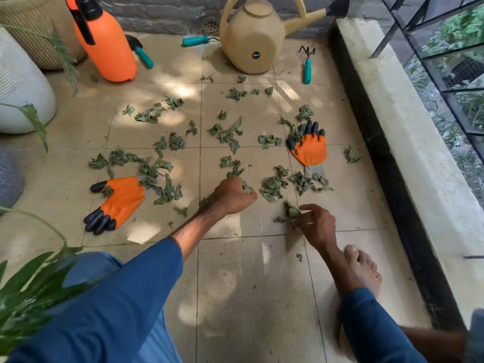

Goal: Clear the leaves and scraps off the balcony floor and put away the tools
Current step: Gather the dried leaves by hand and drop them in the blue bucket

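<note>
Blue-sleeved left arm extends forward. The left hand (231, 193) rests on the tile floor (251, 284), fingers curled closed over leaf scraps (246, 189). Just beside it, the right hand (318, 226) pinches a leaf clump (290, 213) in its curled fingertips. Loose leaves (227, 136) lie scattered ahead, between the near glove (120, 203) and the far glove (310, 150).

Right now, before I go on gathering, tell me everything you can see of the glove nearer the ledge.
The glove nearer the ledge lies flat on the tiled floor, fingers pointing towards the wall. Its body is orange and rubbery-looking, with black pointed fingertips and a grey cuff. Leaf scraps overlap its thumb side and partly cover the cuff. The left hand and right hand are both clear of it.
</note>
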The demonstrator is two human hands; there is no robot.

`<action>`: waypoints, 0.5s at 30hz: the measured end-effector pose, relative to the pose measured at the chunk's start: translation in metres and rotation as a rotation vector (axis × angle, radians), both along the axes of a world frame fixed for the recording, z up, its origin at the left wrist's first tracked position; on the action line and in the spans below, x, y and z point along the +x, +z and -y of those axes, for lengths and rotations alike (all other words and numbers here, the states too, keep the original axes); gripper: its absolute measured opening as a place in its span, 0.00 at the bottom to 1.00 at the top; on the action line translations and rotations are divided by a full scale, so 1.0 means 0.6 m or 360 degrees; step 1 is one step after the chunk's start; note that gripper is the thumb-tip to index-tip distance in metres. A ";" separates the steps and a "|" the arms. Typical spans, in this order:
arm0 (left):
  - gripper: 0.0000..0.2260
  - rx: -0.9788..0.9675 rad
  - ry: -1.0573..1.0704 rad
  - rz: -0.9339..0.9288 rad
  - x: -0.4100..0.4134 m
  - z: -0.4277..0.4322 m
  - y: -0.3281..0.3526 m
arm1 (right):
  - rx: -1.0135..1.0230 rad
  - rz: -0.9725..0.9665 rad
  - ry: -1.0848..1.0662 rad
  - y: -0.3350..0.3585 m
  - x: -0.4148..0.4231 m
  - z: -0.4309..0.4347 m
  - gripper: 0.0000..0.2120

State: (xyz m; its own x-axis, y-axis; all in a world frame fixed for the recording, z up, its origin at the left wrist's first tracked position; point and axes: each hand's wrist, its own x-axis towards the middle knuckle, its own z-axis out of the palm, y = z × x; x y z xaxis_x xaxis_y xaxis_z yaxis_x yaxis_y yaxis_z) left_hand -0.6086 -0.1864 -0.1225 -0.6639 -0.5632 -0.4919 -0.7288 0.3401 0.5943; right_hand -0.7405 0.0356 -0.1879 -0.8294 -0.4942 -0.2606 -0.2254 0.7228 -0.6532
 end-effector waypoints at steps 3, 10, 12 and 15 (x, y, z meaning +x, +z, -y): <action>0.17 0.0022 0.0008 -0.0026 -0.005 -0.005 0.003 | 0.0008 -0.0016 0.0036 0.010 -0.009 -0.002 0.10; 0.17 0.0041 0.0015 -0.0069 -0.010 -0.007 0.009 | 0.0035 -0.0090 0.0151 0.020 -0.028 -0.005 0.10; 0.17 0.0033 0.0007 -0.0053 -0.009 -0.008 0.012 | 0.0060 -0.0122 0.0205 0.019 -0.030 0.006 0.10; 0.18 0.0029 -0.0010 -0.0046 -0.006 -0.008 0.009 | 0.0148 -0.0157 0.0333 0.012 -0.028 0.028 0.08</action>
